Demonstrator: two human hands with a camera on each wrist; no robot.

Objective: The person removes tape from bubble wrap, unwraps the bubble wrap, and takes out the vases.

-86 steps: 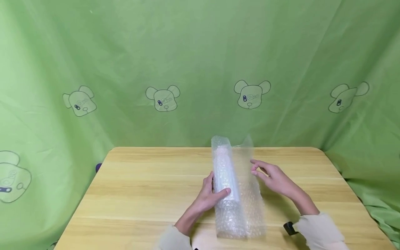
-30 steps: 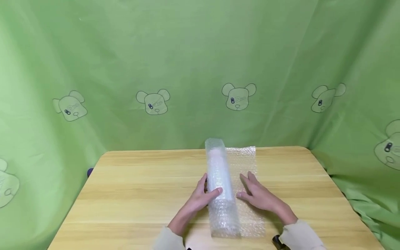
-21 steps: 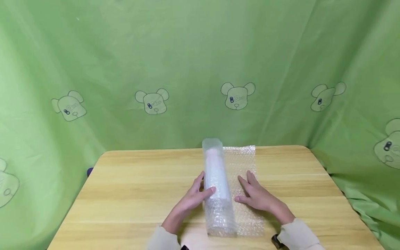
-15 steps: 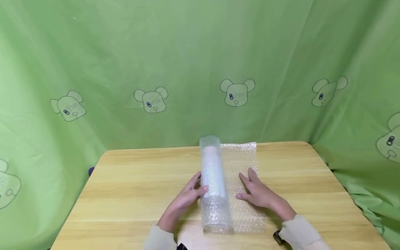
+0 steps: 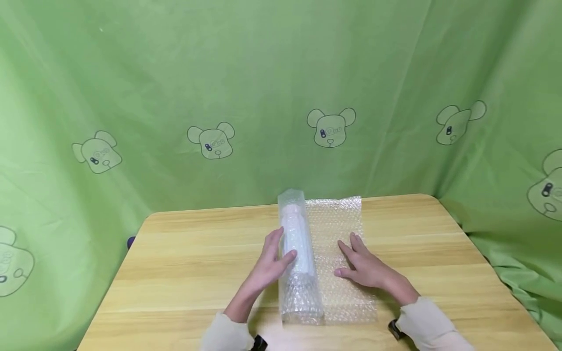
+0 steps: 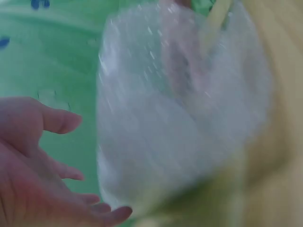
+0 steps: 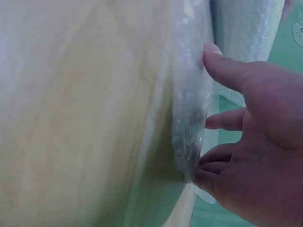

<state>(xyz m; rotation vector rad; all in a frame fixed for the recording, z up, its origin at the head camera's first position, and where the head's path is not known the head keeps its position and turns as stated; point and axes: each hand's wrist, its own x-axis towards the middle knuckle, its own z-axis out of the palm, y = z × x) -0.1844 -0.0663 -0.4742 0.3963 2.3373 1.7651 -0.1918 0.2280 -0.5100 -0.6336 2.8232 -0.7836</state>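
A white cylindrical object (image 5: 298, 239), wrapped in clear bubble wrap (image 5: 301, 297), lies lengthwise on the wooden table. What it is cannot be made out through the wrap. To its right, a loose flap of the bubble wrap (image 5: 335, 219) is spread flat. My left hand (image 5: 268, 261) is at the roll's left side, thumb extended over it. In the left wrist view the fingers (image 6: 61, 122) look loosely spread and apart from the blurred roll. My right hand (image 5: 366, 268) rests on the flat flap with fingers spread, as the right wrist view also shows at the flap's edge.
The wooden table (image 5: 189, 263) has rounded far corners. A green curtain (image 5: 263, 63) printed with bear heads hangs behind it and along both sides. Black straps (image 5: 260, 342) show at the wrists, and a small purple thing (image 5: 130, 242) peeks out past the table's left edge.
The right hand has let go of the raised flap, which now lies flat under it. The roll has shifted left, widening the flat part. The left hand has moved along and loosened.
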